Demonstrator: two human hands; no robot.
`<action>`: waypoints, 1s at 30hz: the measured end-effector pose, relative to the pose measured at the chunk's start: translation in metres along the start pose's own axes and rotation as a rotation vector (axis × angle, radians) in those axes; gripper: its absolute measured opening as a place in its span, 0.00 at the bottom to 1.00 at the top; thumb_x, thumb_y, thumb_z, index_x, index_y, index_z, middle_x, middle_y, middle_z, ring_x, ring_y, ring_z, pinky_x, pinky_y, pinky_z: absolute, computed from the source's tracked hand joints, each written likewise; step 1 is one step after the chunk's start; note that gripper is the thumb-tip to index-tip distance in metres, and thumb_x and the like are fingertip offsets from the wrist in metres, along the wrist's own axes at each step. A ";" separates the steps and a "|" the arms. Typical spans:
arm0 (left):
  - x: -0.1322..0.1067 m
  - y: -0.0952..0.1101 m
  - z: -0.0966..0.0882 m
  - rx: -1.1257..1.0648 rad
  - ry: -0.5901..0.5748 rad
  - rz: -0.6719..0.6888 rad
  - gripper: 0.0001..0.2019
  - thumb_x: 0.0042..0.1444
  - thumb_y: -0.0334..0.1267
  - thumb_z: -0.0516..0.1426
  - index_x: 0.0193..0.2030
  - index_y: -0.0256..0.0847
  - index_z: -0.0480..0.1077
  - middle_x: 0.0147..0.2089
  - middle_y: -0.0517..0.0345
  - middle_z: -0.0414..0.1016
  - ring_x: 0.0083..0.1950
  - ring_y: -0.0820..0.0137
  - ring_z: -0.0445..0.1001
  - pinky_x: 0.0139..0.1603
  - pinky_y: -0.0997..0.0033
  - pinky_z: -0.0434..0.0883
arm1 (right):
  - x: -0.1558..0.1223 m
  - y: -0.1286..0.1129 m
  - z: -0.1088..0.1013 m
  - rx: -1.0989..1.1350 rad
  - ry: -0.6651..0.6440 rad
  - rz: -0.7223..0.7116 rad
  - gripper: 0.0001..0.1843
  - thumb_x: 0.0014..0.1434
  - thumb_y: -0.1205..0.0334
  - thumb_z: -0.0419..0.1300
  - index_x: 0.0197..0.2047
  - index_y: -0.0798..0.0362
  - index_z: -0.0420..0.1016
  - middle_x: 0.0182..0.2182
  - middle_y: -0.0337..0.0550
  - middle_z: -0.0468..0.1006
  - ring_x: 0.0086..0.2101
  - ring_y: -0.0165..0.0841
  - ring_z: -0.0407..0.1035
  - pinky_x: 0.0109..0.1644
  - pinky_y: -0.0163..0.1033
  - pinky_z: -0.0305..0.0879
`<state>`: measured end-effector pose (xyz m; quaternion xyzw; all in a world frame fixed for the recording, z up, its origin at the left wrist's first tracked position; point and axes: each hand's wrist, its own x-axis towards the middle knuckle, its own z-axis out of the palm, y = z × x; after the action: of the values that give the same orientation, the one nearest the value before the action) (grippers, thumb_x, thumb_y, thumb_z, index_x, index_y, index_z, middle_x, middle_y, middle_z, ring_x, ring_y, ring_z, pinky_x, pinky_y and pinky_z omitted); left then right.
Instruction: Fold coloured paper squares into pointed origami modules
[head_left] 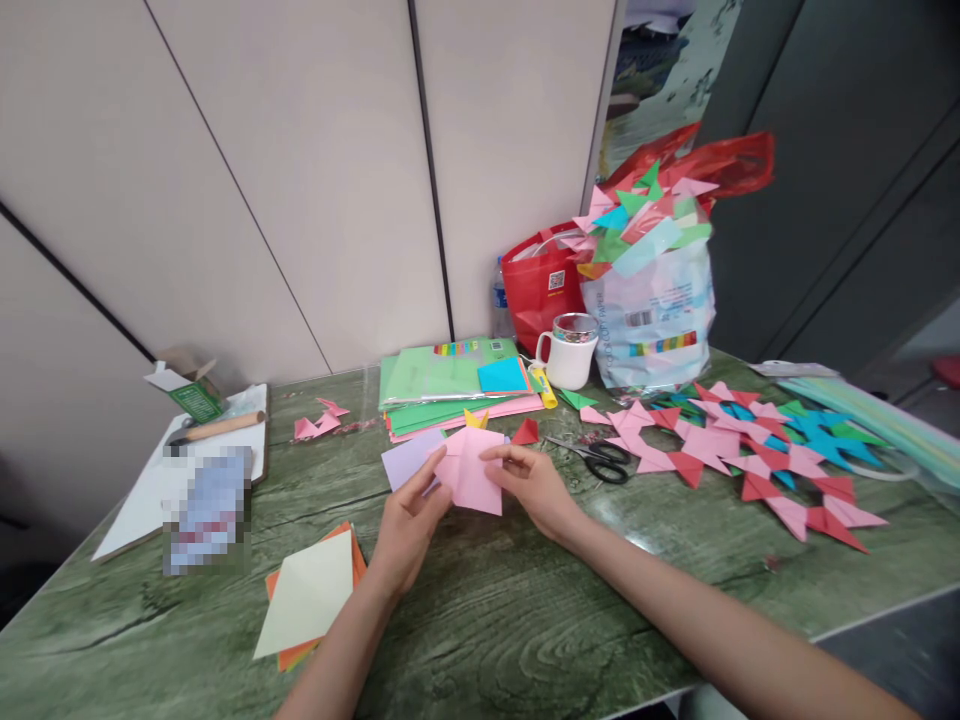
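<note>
A creased pink sheet of origami paper [478, 475] is held up in front of me between both hands. My left hand [411, 510] pinches its left edge, thumb in front. On the opposite edge, the fingers of my right hand [529, 485] are closed on the paper near its upper right. Behind the sheet, partly covered by it, lies a lilac paper [405, 462] on the table. A yellow folded piece [474, 418] pokes up just beyond, and a red folded piece [526, 431] sits to its right. Black-handled scissors [606, 462] rest right of my right hand.
Folded pink and red pieces [705, 440] spread across the right. Behind them stand a stuffed paper bag [652, 320], a red bag [541, 285] and a white mug [568, 358]. Paper packs [450, 372] lie at the back, loose sheets [307, 590] front left, a hammer [221, 428] far left.
</note>
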<state>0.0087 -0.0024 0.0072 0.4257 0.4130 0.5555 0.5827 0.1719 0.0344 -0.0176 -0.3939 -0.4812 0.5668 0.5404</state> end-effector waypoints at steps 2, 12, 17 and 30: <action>0.000 -0.003 -0.002 0.035 0.029 -0.004 0.23 0.42 0.36 0.63 0.49 0.41 0.71 0.52 0.50 0.71 0.49 0.64 0.68 0.45 0.71 0.68 | -0.003 0.001 0.005 0.019 -0.045 0.024 0.10 0.43 0.61 0.63 0.31 0.55 0.75 0.25 0.38 0.72 0.27 0.29 0.65 0.31 0.34 0.63; 0.003 -0.003 -0.004 -0.078 0.102 -0.024 0.21 0.39 0.33 0.64 0.44 0.41 0.73 0.38 0.57 0.74 0.31 0.75 0.69 0.31 0.77 0.66 | -0.011 0.000 0.004 -0.260 -0.330 -0.188 0.09 0.44 0.64 0.64 0.33 0.52 0.78 0.40 0.44 0.72 0.40 0.35 0.67 0.34 0.34 0.67; 0.003 -0.004 -0.004 -0.095 0.136 -0.053 0.18 0.38 0.33 0.64 0.41 0.39 0.74 0.38 0.54 0.76 0.33 0.73 0.70 0.33 0.76 0.67 | -0.010 0.001 0.002 -0.359 -0.336 -0.251 0.08 0.42 0.59 0.67 0.28 0.53 0.78 0.31 0.43 0.77 0.34 0.34 0.69 0.37 0.36 0.65; -0.003 0.001 0.000 -0.121 -0.099 -0.052 0.26 0.44 0.31 0.62 0.53 0.42 0.67 0.51 0.51 0.71 0.44 0.68 0.70 0.44 0.73 0.66 | -0.006 -0.001 0.004 -0.147 -0.194 -0.051 0.16 0.38 0.52 0.67 0.22 0.56 0.71 0.18 0.37 0.73 0.21 0.28 0.67 0.27 0.33 0.64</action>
<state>0.0084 -0.0055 0.0077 0.4056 0.3603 0.5426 0.6413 0.1692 0.0277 -0.0165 -0.3632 -0.5814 0.5516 0.4753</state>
